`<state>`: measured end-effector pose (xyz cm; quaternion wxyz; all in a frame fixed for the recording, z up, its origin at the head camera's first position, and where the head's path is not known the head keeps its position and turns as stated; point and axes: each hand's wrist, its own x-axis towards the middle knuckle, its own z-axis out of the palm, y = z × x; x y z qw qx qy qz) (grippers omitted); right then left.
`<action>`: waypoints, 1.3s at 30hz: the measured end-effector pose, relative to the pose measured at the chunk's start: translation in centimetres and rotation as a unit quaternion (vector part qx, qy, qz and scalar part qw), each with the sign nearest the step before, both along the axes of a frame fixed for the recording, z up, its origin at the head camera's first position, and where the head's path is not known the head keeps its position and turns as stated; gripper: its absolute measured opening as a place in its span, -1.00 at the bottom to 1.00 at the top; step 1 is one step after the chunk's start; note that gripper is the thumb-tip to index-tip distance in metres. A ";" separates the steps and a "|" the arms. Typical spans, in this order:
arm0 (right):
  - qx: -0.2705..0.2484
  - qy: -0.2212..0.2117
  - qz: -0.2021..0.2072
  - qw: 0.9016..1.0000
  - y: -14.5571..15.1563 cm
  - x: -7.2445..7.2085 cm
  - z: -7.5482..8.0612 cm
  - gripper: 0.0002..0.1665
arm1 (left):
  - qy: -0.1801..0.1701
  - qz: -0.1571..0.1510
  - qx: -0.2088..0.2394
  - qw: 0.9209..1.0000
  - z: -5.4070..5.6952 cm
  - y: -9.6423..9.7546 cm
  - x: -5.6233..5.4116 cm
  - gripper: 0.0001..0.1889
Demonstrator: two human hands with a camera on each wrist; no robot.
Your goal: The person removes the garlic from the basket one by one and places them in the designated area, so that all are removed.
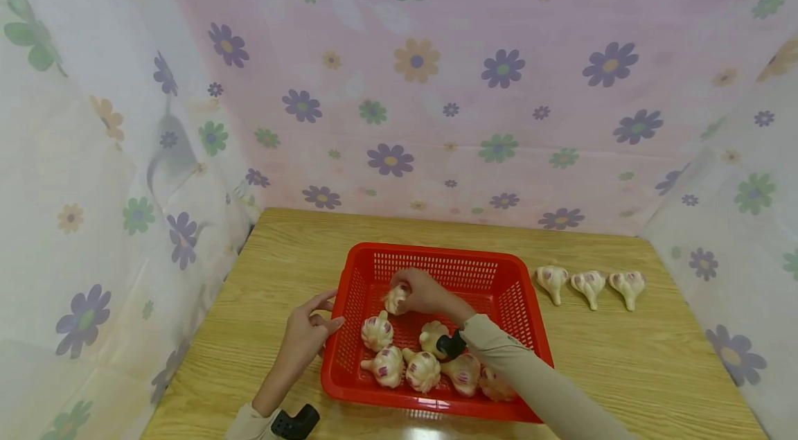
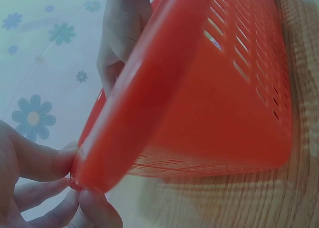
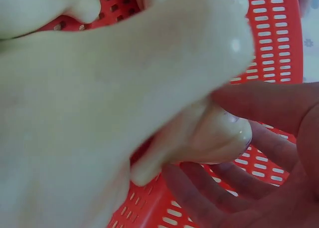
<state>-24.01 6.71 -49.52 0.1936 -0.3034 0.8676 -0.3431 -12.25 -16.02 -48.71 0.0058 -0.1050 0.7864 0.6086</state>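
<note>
A red plastic basket [image 1: 436, 251] with slotted walls holds several pale garlic bulbs with purple streaks, such as one bulb [image 1: 377, 332] at its left side and another [image 1: 422, 371] near its front. My left hand [image 1: 304, 335] pinches the basket's left rim, thumb and fingers on either side of it in the left wrist view. Inside the basket, toward the back left, my right hand [image 1: 425, 292] grips a garlic bulb [image 3: 212, 135] between thumb and fingers. A nearer bulb [image 3: 149, 68] covers part of it in the right wrist view.
To the right of the basket, three garlic bulbs [image 1: 589, 287] lie in a row on the wooden table [image 1: 268, 267], stems toward me. Flower-print cloth [image 1: 449, 80] hangs behind the table and along both sides.
</note>
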 end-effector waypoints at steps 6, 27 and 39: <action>0.010 -0.013 -0.006 1.000 0.0 0.1 -0.1 -0.51 | -0.006 0.004 -0.002 1.000 0.1 0.2 -0.1 -0.49; -0.021 -0.024 -0.030 0.999 0.9 0.2 -0.5 -0.60 | -0.014 0.001 -0.005 1.000 0.2 0.2 -0.2 -0.49; -0.058 -0.039 -0.057 0.996 2.3 0.7 1.9 -0.52 | -0.028 0.004 0.004 1.000 -0.1 0.1 -0.2 -0.47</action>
